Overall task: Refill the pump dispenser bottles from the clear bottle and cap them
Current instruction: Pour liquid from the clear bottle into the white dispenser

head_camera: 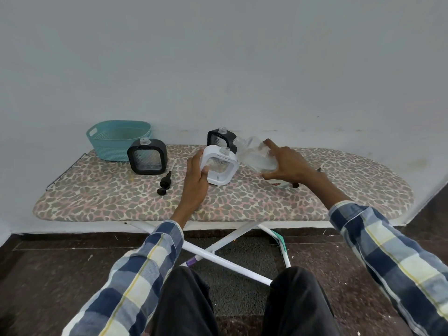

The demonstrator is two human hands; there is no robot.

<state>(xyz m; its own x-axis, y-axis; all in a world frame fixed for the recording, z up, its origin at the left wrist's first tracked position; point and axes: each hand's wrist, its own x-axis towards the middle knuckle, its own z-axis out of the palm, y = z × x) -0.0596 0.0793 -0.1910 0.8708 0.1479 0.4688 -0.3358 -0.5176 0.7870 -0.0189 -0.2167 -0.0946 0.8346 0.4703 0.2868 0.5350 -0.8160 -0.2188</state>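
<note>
At the upper left of the ironing board (242,202), which serves here as the worktop with a spotted animal-print cover, stands a teal basket (116,144) against the wall. Just right of it and touching its front stands a black-framed dispenser bottle (147,157) with a clear ribbed middle, upright and with its neck uncapped. Near that bottle, lower and to its right, a black pump head (164,182) lies flat on the cover with its thin tube pointing up and right. Toward the centre of the frame the left hand (196,177) grips the left side of a white-framed dispenser bottle (220,166), fingers curled round its edge and thumb on its front; this bottle rests on the board, tilted slightly to the right, its neck open. Behind it, near the wall, stands a second black-framed bottle (221,140), also uncapped. Right of centre the right hand (288,163) holds the clear bottle (254,155), fingers spread and curled over its body; it is tipped to the left with its open mouth pointing toward the white bottle's neck, near it but not touching. Beneath the right wrist a dark part (295,185) shows on the cover, too hidden to identify. Plaid sleeves (145,263) cover both forearms.
</note>
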